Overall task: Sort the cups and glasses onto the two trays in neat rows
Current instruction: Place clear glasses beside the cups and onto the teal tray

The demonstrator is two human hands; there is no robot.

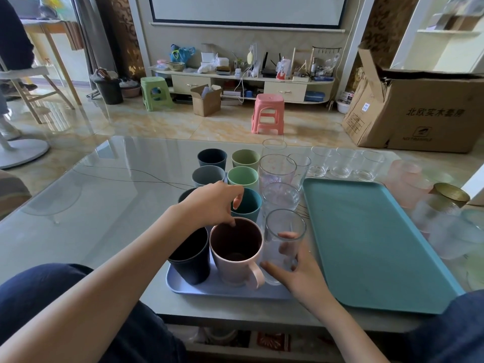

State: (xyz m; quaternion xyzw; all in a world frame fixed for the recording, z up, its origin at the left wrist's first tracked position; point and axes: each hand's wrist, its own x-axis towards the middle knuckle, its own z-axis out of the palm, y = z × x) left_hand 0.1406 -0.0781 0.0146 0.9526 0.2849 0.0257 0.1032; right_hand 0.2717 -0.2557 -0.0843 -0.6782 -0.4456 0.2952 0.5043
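Observation:
A pale blue tray (209, 290) at the table's front holds several coloured cups in two rows and a row of clear glasses. My right hand (298, 273) grips the nearest clear glass (284, 231) at the tray's right front. My left hand (212, 203) hovers over the cups with curled fingers, its thumb on the rim of the pink mug (237, 254), and a finger over the teal cup (248, 205). A dark blue cup (192, 258) stands left of the mug. The teal tray (366, 239) to the right is bare.
Three small clear glasses (343, 163) stand in a row behind the teal tray. Frosted pink and clear glasses (411, 179) and a gold-lidded jar (451, 192) crowd the table's right edge. A glass tabletop (104, 195) spreads to the left. Stools and boxes stand on the floor beyond.

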